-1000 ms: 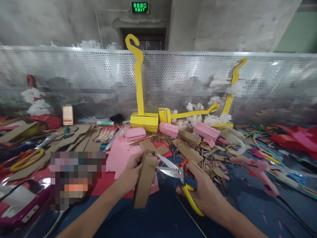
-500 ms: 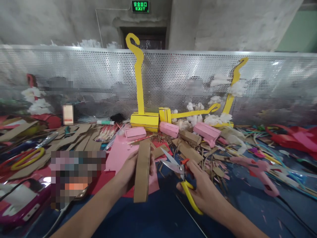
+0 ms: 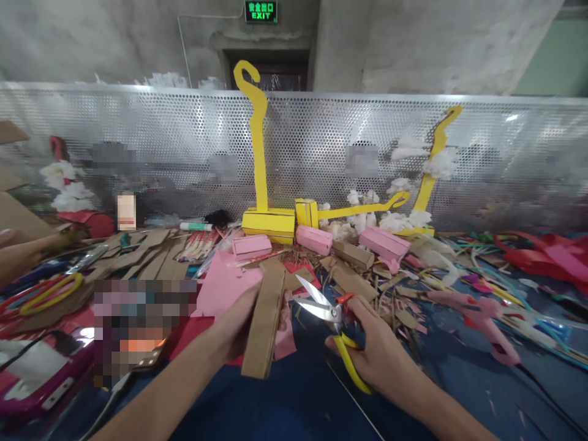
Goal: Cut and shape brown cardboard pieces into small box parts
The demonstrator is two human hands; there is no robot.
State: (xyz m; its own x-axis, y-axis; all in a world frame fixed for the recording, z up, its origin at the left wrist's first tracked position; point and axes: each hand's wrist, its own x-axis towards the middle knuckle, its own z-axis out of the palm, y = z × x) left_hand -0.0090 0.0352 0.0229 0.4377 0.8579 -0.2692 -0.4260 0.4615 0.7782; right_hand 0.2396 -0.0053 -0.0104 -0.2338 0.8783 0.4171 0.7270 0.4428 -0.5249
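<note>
My left hand (image 3: 236,321) grips a long brown cardboard strip (image 3: 265,318), held nearly upright over the blue table (image 3: 285,404). My right hand (image 3: 374,352) holds yellow-handled scissors (image 3: 333,324) with the blades apart, their tips pointing left toward the strip's right edge, a short gap between them. Beneath the strip lie a pink paper sheet (image 3: 220,285) and a red sheet (image 3: 195,340).
Cardboard scraps (image 3: 367,282), pink boxes (image 3: 383,244) and yellow hook-shaped pieces (image 3: 257,153) crowd the table's far side before a perforated metal screen (image 3: 321,147). A pink glue gun (image 3: 482,318) lies right. Another person's hand (image 3: 18,251) reaches in at the far left by cardboard cutouts (image 3: 138,260).
The strip has tilted from folded to nearly straight and upright. The scissors drew back slightly from it. Another person's hand has come in at the left edge.
</note>
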